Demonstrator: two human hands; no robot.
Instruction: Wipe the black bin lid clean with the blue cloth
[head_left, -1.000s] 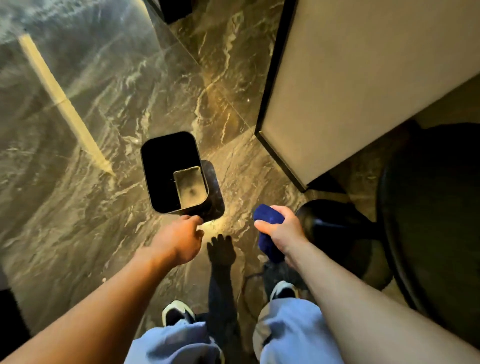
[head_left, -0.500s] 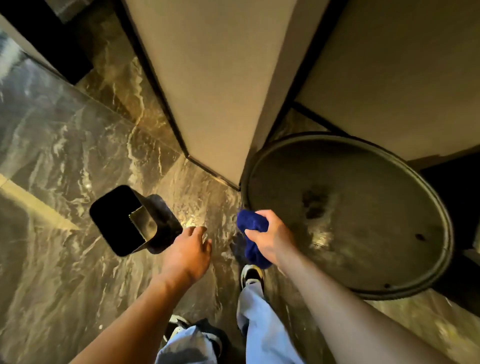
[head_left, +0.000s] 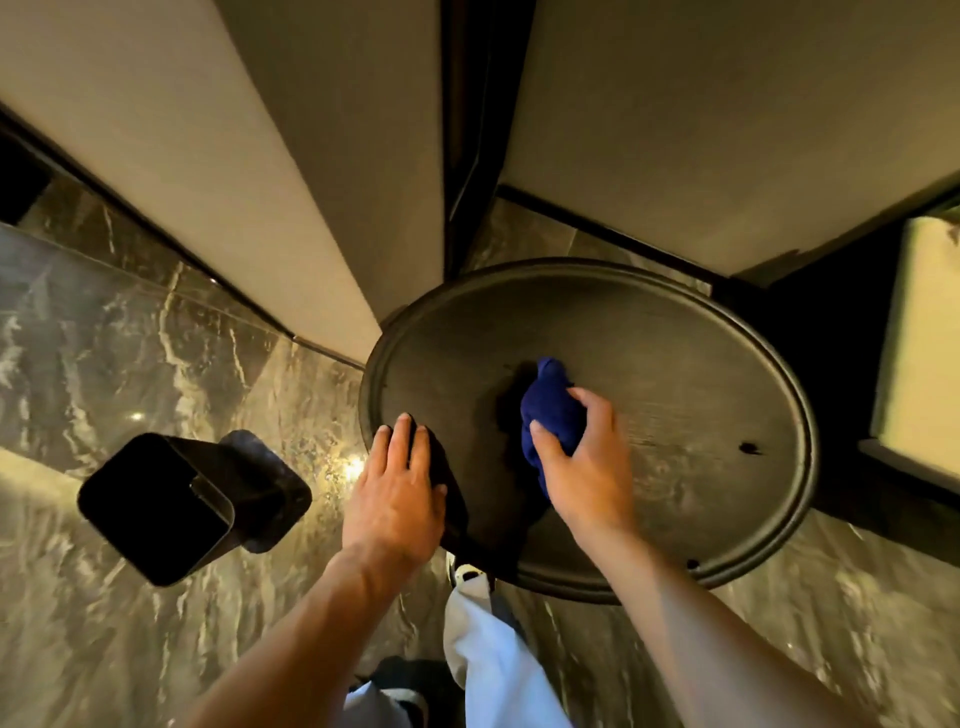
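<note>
The black bin lid (head_left: 675, 364) is a large round disc with a raised rim, right of centre. My right hand (head_left: 587, 467) is shut on the bunched blue cloth (head_left: 550, 410) and presses it on the lid's middle-left area. My left hand (head_left: 395, 493) lies flat on the lid's near-left rim, fingers apart, holding nothing. Small dark specks show on the lid's right and near parts.
A small rectangular black bin (head_left: 156, 509) with an open top stands on the marble floor (head_left: 104, 338) at the left. Beige wall panels (head_left: 234, 130) with dark edging rise behind the lid. My light trouser leg (head_left: 493, 660) and a shoe are below the lid.
The view swung right from the small bin to the round lid. My right hand carried the blue cloth onto the lid, and my left hand came down on its rim.
</note>
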